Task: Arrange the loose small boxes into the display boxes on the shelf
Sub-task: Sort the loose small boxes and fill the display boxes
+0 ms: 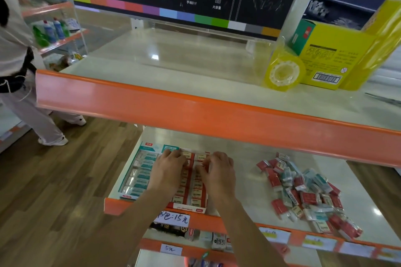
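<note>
Two display boxes sit side by side on the lower shelf (243, 180). The teal display box (138, 169) on the left holds rows of teal small boxes. The red display box (195, 193) beside it holds two rows of red small boxes. My left hand (169, 167) lies over the far left part of the red display box, fingers bent down onto the small boxes. My right hand (217, 169) rests on its right row, fingers curled onto the boxes there. A loose pile of red and teal small boxes (303, 193) lies on the shelf to the right.
An orange-edged upper shelf (195, 112) overhangs the work area, carrying a clear display case, a yellow tape roll (282, 73) and yellow cartons (334, 56). A person in light clothes (23, 71) stands at the left on the wooden floor. Price labels line the lower shelf edges.
</note>
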Demonstrator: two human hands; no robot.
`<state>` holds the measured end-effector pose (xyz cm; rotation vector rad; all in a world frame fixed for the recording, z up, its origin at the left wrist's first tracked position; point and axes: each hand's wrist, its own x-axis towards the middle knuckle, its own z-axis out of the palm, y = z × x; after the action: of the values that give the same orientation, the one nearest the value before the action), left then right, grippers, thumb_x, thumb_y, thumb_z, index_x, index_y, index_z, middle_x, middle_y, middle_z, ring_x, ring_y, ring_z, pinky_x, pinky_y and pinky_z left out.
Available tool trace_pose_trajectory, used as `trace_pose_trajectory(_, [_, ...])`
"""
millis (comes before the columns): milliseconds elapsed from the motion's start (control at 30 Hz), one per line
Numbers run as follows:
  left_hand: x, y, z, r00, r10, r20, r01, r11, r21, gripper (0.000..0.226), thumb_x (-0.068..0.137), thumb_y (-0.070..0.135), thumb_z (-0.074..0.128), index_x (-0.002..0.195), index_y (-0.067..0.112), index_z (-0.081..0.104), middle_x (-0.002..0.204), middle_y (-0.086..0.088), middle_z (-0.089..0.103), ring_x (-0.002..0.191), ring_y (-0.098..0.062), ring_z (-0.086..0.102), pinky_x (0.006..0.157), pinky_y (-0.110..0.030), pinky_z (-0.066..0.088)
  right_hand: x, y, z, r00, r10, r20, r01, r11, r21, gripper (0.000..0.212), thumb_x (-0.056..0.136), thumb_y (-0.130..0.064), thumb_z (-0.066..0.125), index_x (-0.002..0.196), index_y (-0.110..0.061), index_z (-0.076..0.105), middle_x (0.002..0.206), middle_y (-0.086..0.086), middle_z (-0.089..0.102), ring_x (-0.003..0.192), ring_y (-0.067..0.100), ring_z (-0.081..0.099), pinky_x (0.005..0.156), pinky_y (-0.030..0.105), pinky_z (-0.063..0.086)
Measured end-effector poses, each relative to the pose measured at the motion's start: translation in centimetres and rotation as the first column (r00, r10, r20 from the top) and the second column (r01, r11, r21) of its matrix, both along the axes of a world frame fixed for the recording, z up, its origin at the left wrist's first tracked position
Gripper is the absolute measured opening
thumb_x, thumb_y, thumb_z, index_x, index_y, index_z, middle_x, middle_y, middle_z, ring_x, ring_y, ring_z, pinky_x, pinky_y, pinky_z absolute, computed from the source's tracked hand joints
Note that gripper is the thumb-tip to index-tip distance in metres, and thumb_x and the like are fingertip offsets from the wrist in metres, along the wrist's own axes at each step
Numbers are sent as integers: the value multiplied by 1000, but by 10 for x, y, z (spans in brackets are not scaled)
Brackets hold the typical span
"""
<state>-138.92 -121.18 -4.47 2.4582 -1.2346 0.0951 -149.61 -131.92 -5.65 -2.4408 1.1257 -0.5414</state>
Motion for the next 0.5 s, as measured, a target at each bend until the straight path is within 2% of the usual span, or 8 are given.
trace_pose_trajectory(100, [-4, -1, 1, 1000, -24, 17, 24, 999, -20, 22, 82, 13, 62, 99, 25, 67, 106, 7, 59, 100, -18, 47, 80, -32, 43, -3, 0, -1, 998, 14, 59, -15, 1000, 19, 20, 87, -42, 66, 93, -23, 62, 116, -10, 52, 110, 13, 44, 86, 29, 46])
trace_pose_trajectory(267, [-24, -16, 8, 994, -101, 27, 103, 992, -69, 20, 84, 18, 61, 103, 23, 67, 109, 5, 61, 106, -20, 49, 84, -33, 41, -24, -8, -3, 979, -25, 202, 17, 999, 38, 12, 89, -28, 65, 96, -19, 65, 109, -4, 58, 105, 17, 50, 80, 26, 43])
trace_pose_trajectory(433, [-56, -40, 9, 975, -218, -40, 212, 970, -121, 25, 86, 16, 54, 106, 24, 66, 113, 6, 59, 110, -18, 48, 88, -31, 42, -60, -27, -5, 969, -134, 208, 122, 990, 66, 13, 87, -21, 65, 100, -20, 66, 109, -4, 62, 106, 17, 53, 81, 22, 39])
trace_pose_trajectory(500, [-70, -49, 6, 960, -274, -55, 266, 956, -126, 25, 87, 18, 52, 107, 25, 65, 114, 7, 57, 111, -15, 47, 87, -29, 42, -77, -36, -6, 964, -211, 163, 199, 976, 84, 20, 88, -24, 63, 108, -21, 66, 115, -3, 59, 107, 18, 55, 83, 26, 43])
